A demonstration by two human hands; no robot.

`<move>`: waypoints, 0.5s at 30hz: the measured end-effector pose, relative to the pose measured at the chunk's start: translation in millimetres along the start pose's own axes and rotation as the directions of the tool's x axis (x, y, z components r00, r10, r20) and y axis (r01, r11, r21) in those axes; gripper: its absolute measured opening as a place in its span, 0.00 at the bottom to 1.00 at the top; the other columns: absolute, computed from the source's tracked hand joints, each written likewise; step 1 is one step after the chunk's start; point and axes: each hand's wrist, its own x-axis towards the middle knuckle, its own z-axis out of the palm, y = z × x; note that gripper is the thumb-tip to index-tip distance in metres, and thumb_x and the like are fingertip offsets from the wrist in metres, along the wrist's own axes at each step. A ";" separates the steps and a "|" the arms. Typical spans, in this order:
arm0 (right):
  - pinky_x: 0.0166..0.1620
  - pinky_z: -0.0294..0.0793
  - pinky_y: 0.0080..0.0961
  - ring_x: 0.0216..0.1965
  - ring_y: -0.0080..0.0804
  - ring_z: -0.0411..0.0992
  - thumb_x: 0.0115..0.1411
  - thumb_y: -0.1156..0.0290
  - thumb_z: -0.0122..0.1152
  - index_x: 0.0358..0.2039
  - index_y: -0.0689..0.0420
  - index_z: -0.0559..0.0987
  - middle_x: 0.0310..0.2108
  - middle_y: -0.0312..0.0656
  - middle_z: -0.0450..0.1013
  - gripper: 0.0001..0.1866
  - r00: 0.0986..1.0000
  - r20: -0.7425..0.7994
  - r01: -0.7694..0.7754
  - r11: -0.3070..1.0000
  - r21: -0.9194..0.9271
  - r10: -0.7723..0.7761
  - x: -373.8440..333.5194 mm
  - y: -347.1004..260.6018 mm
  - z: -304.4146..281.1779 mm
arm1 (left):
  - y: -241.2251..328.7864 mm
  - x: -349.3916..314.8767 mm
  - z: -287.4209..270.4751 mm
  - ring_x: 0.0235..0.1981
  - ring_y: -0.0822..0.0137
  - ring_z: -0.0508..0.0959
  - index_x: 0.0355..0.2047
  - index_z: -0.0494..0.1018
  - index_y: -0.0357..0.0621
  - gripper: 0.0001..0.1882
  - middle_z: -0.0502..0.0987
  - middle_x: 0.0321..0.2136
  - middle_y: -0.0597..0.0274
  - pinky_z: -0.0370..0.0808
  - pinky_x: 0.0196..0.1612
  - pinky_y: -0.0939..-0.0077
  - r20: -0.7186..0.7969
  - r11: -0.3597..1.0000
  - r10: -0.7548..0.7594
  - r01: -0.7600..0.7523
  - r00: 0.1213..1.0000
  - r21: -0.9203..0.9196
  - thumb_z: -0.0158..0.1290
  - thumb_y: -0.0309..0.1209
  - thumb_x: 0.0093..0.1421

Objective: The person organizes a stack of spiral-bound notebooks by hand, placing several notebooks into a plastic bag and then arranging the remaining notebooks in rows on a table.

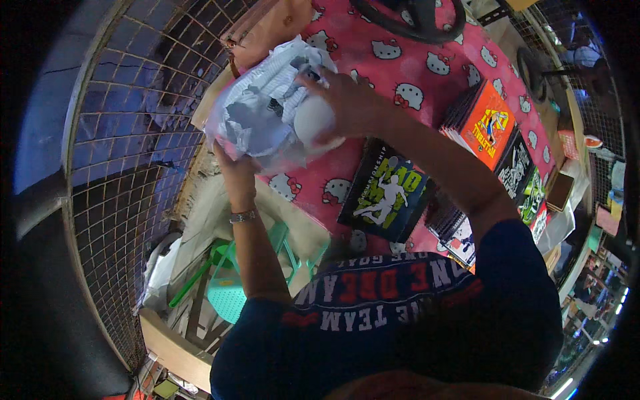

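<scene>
A clear plastic bag (277, 160) full of white and grey crumpled scraps (257, 113) lies at the far left of the table. My left hand (235, 175) grips the near left side of the bag, its fingers partly hidden by the plastic. Over the bag's right side, my right hand (350, 107) is curled around a smooth, white rounded object (314, 121). Motion blur and the fingers keep me from making out exactly what that object is. A dark shirt covers my upper arms, and a bracelet circles my left wrist.
A pink patterned cloth (407, 67) covers the table. Right of the bag lie a dark sports-print notebook (390, 193) and stacked orange notebooks (489, 127). A peach-coloured bag (267, 33) sits behind. Wire mesh (120, 153) rises at left, above a green plastic chair (227, 299).
</scene>
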 end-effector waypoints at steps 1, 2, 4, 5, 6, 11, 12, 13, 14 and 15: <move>0.52 0.64 0.51 0.55 0.54 0.60 0.37 0.50 0.70 0.63 0.39 0.55 0.60 0.51 0.54 0.52 0.990 -0.052 0.129 0.991 -0.044 -0.132 -9.2 -18.4 -3.9 | -11.5 7.7 -5.4 0.28 0.68 0.72 0.65 0.40 0.46 0.45 0.58 0.58 0.49 0.71 0.20 0.78 -0.014 1.000 0.002 -0.002 1.000 0.000 0.42 0.12 0.45; 0.52 0.65 0.49 0.56 0.53 0.60 0.36 0.50 0.71 0.63 0.38 0.55 0.60 0.52 0.54 0.52 0.960 -0.098 0.254 0.963 -0.094 -0.263 -13.1 -31.7 -5.3 | -27.1 19.7 -13.2 0.28 0.68 0.72 0.65 0.41 0.45 0.45 0.57 0.58 0.50 0.71 0.21 0.78 -0.019 0.981 0.165 -0.163 0.986 0.102 0.42 0.13 0.45; 0.52 0.65 0.49 0.56 0.53 0.60 0.35 0.52 0.72 0.62 0.37 0.56 0.61 0.52 0.53 0.52 0.972 -0.049 0.221 0.966 -0.135 -0.229 -11.9 -36.3 1.3 | -28.3 22.8 -10.8 0.28 0.68 0.72 0.65 0.42 0.45 0.45 0.57 0.58 0.51 0.72 0.21 0.78 0.021 0.928 0.319 -0.317 0.947 0.197 0.42 0.14 0.44; 0.53 0.65 0.48 0.56 0.53 0.60 0.35 0.53 0.72 0.62 0.37 0.56 0.61 0.52 0.52 0.52 0.980 0.000 0.196 0.964 -0.177 -0.200 -12.0 -37.1 3.0 | -29.8 17.9 -11.5 0.29 0.67 0.72 0.65 0.42 0.44 0.45 0.57 0.58 0.51 0.72 0.22 0.77 0.020 0.965 0.236 -0.236 0.972 0.110 0.43 0.14 0.44; 0.53 0.65 0.48 0.56 0.53 0.60 0.35 0.53 0.72 0.62 0.37 0.56 0.61 0.52 0.52 0.52 0.981 -0.008 0.190 0.965 -0.180 -0.195 -10.2 -34.8 0.2 | -20.4 13.4 -8.6 0.29 0.67 0.72 0.65 0.41 0.43 0.45 0.57 0.58 0.51 0.72 0.22 0.77 0.028 0.978 0.198 -0.200 0.980 0.064 0.43 0.14 0.44; 0.52 0.67 0.41 0.51 0.48 0.64 0.36 0.60 0.70 0.57 0.48 0.63 0.54 0.50 0.60 0.44 0.989 -0.036 0.141 0.990 -0.010 -0.141 7.2 -19.5 -56.3 | -29.3 5.6 -22.8 0.54 0.60 0.65 0.62 0.46 0.36 0.40 0.60 0.56 0.51 0.65 0.53 0.71 -0.051 0.998 0.002 0.002 0.999 0.069 0.45 0.16 0.47; 0.51 0.67 0.41 0.50 0.47 0.65 0.37 0.60 0.69 0.53 0.52 0.66 0.50 0.49 0.64 0.40 0.989 0.017 0.147 0.989 0.026 -0.147 18.5 -18.2 -77.4 | -47.0 5.4 -30.9 0.53 0.61 0.66 0.62 0.45 0.37 0.40 0.60 0.56 0.52 0.68 0.50 0.72 -0.055 0.984 0.135 -0.127 0.989 0.128 0.46 0.16 0.48; 0.50 0.69 0.40 0.51 0.47 0.66 0.40 0.60 0.67 0.53 0.55 0.66 0.49 0.52 0.65 0.37 0.952 0.305 0.039 0.998 -0.041 -0.024 46.5 -21.7 -114.4 | -49.3 2.1 -31.5 0.53 0.61 0.66 0.62 0.45 0.37 0.40 0.60 0.56 0.52 0.68 0.50 0.72 -0.055 0.985 0.119 -0.111 0.991 0.132 0.46 0.16 0.48; 0.48 0.70 0.39 0.51 0.47 0.66 0.43 0.59 0.65 0.52 0.58 0.67 0.49 0.54 0.66 0.35 0.821 0.562 -0.019 0.988 -0.155 0.104 72.6 -24.6 -153.4 | -44.2 -1.5 -31.9 0.53 0.61 0.66 0.63 0.44 0.38 0.41 0.60 0.56 0.53 0.69 0.48 0.72 -0.001 0.998 0.040 -0.040 0.999 0.039 0.47 0.16 0.48; 0.50 0.69 0.37 0.53 0.48 0.64 0.44 0.56 0.64 0.55 0.59 0.64 0.51 0.56 0.64 0.39 0.864 0.467 -0.090 0.970 -0.226 0.189 86.3 -19.5 -161.4 | -38.7 -5.7 -33.6 0.53 0.61 0.66 0.63 0.44 0.39 0.42 0.60 0.56 0.53 0.70 0.48 0.73 0.011 1.000 0.003 -0.003 1.000 -0.007 0.47 0.16 0.48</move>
